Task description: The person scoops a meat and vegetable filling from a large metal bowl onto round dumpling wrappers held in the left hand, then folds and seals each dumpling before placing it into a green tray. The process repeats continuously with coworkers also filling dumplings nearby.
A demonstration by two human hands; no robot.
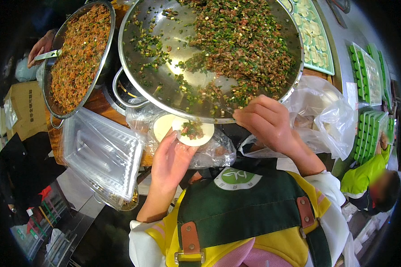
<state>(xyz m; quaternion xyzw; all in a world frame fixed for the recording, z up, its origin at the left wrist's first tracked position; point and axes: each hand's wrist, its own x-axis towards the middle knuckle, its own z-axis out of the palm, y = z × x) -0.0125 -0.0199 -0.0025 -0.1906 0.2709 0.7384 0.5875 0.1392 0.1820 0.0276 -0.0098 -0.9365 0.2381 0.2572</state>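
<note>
My left hand (173, 159) holds a round dough wrapper (200, 141) by its left edge, with a small heap of meat and chopped green filling (191, 129) on it. Behind it lies another round of dough (161, 126), on or near clear plastic film. My right hand (265, 121), fingers drawn together, is at the near rim of a wide steel bowl (173, 113); whatever thin tool it may grip cannot be made out. Meat and green onion filling (244, 50) is piled in the right part of the bowl, with scraps scattered at the left.
At left, another person's hand (41, 46) holds a flat utensil over a bowl of orange filling (82, 60). Clear plastic trays (102, 150) stand below it. On the right are a plastic bag (330, 123), a tray of dumplings (312, 36), green stacked trays (369, 133) and another person (364, 177).
</note>
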